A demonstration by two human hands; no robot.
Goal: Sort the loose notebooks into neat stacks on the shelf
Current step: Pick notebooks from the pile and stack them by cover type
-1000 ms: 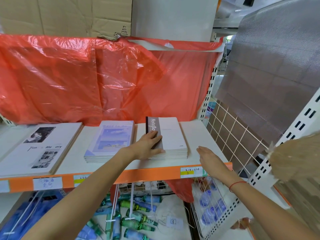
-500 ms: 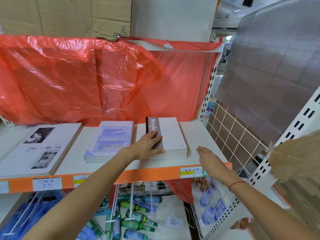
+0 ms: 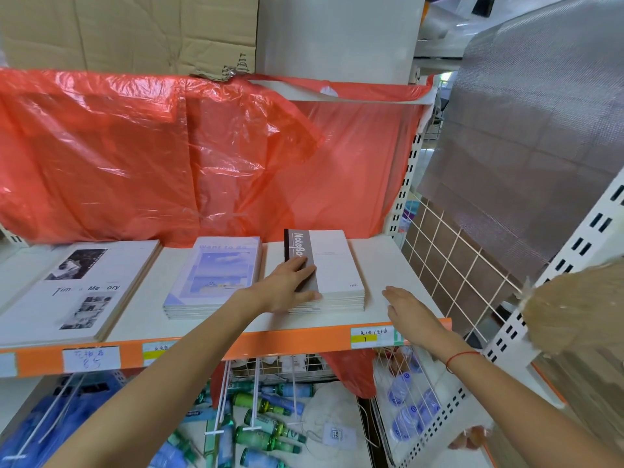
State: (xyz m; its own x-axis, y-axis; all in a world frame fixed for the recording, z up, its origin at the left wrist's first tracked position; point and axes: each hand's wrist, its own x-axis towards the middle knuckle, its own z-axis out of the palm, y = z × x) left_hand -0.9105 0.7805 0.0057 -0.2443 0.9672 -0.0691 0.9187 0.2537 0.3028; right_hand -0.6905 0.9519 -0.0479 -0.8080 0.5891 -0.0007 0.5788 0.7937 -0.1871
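Notebooks lie in three stacks on the white shelf [image 3: 378, 261]. Far to the left of the grip is the large stack with black-and-white photos [image 3: 72, 292]; just left of it is the pale blue stack [image 3: 216, 275]. The left hand [image 3: 287, 285] rests on the grey-spined stack [image 3: 332, 270], fingers laid flat over the cover and thumb along the near edge, probably to square it and keep it from sliding. This stack looks even, with a white cover. Right of it, the right hand [image 3: 405, 305] lies on the shelf with relaxed fingers and holds nothing.
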